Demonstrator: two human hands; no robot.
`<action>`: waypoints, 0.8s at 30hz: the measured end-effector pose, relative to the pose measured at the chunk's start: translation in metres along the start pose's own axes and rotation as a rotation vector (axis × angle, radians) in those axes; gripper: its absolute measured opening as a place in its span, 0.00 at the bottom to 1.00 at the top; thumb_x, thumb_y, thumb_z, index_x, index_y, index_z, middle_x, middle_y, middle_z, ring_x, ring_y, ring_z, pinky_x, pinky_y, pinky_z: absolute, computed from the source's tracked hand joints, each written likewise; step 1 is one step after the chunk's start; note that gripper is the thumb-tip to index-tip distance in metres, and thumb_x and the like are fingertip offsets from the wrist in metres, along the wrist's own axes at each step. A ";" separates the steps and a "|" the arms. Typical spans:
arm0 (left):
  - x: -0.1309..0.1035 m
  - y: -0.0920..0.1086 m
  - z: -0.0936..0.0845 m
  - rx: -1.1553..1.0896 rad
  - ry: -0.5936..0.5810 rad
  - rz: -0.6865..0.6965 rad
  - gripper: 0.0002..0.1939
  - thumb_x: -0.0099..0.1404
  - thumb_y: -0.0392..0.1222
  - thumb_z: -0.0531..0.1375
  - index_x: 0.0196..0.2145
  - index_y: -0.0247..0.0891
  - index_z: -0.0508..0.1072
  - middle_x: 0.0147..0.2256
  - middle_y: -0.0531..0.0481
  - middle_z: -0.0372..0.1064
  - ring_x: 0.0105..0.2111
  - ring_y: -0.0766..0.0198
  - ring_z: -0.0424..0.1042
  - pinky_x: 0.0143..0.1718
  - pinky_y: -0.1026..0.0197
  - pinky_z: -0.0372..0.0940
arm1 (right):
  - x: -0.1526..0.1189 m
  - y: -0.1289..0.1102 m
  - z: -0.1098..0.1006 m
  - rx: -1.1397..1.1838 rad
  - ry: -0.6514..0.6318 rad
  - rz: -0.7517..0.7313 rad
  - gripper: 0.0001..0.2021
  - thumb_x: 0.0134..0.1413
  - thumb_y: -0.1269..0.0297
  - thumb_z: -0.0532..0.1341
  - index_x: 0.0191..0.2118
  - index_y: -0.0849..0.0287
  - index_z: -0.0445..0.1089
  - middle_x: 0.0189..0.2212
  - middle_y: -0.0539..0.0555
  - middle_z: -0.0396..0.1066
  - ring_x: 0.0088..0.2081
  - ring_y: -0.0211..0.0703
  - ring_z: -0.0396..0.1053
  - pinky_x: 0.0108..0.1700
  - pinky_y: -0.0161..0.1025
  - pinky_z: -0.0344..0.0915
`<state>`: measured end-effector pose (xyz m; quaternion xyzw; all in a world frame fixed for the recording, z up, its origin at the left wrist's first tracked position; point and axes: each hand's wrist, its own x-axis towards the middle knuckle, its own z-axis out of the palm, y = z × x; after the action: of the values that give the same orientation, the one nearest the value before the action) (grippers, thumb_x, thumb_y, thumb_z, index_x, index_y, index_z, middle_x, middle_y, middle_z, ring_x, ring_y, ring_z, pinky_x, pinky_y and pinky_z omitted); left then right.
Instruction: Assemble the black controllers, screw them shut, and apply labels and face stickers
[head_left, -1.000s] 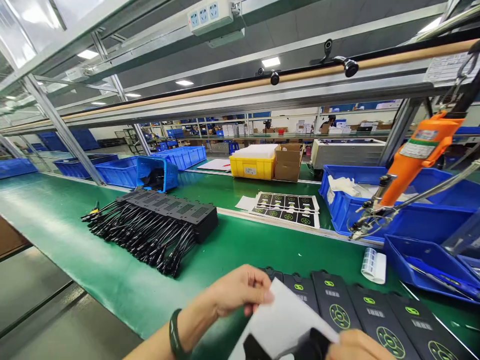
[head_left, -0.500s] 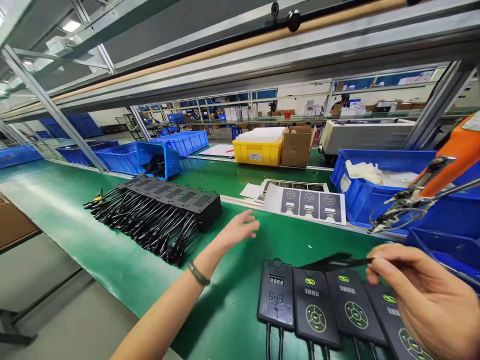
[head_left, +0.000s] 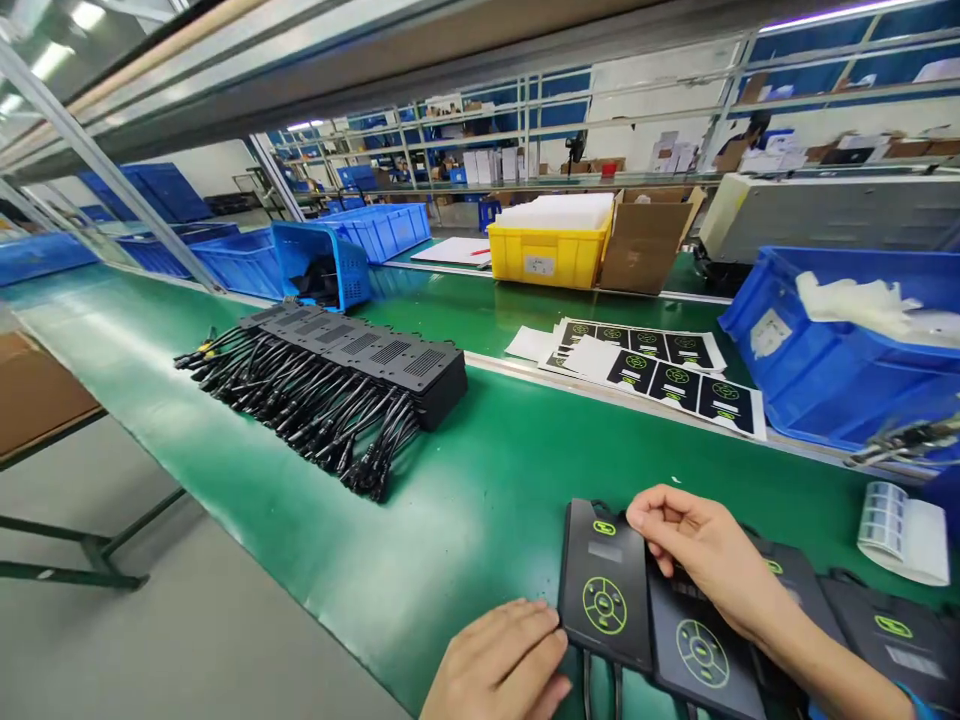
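Note:
A black printed label [head_left: 605, 562] with a green ring of button marks lies over or just above the leftmost black controller box, whose two cables [head_left: 602, 688] come out below. My right hand [head_left: 694, 545] pinches the label's upper right corner between thumb and fingers. At the lower left edge, the fingertips of my left hand [head_left: 499, 660] touch the side; these fingers are extended and the thumb is apart. Beside it lies a second labelled controller box [head_left: 701, 650], partly under my right hand. Further right, another controller box [head_left: 892, 630] shows a green logo.
A row of black boxes [head_left: 352, 345] with many cables stands left on the green bench [head_left: 480, 470]. Label sheets [head_left: 675, 380] lie behind my hands. A sticker roll [head_left: 904, 530] is at right. Blue bins [head_left: 862, 350] and a yellow bin [head_left: 547, 255] stand behind.
My right hand has brought the label leftward onto the leftmost box, covering its bare front. My left hand has come down and back to that box's edge. The view has shifted.

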<state>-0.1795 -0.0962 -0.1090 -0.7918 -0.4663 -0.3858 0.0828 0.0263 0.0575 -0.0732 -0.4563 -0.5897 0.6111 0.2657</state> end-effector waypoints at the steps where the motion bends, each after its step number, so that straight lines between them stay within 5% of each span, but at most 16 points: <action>1: 0.002 0.001 0.000 0.010 0.012 -0.001 0.12 0.74 0.38 0.53 0.42 0.31 0.75 0.37 0.45 0.80 0.39 0.63 0.80 0.47 0.65 0.73 | 0.001 0.001 -0.001 -0.016 -0.002 0.006 0.20 0.48 0.44 0.67 0.30 0.60 0.72 0.18 0.45 0.62 0.19 0.30 0.58 0.22 0.31 0.55; 24: 0.002 0.008 0.004 0.049 -0.035 -0.048 0.13 0.73 0.34 0.53 0.39 0.30 0.78 0.36 0.46 0.80 0.37 0.63 0.81 0.48 0.63 0.73 | -0.001 0.002 -0.003 -0.172 0.024 -0.040 0.19 0.51 0.45 0.65 0.30 0.59 0.73 0.17 0.46 0.61 0.17 0.32 0.59 0.19 0.30 0.59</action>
<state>-0.1705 -0.0971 -0.1083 -0.7849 -0.4957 -0.3620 0.0848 0.0293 0.0581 -0.0742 -0.4729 -0.6456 0.5474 0.2448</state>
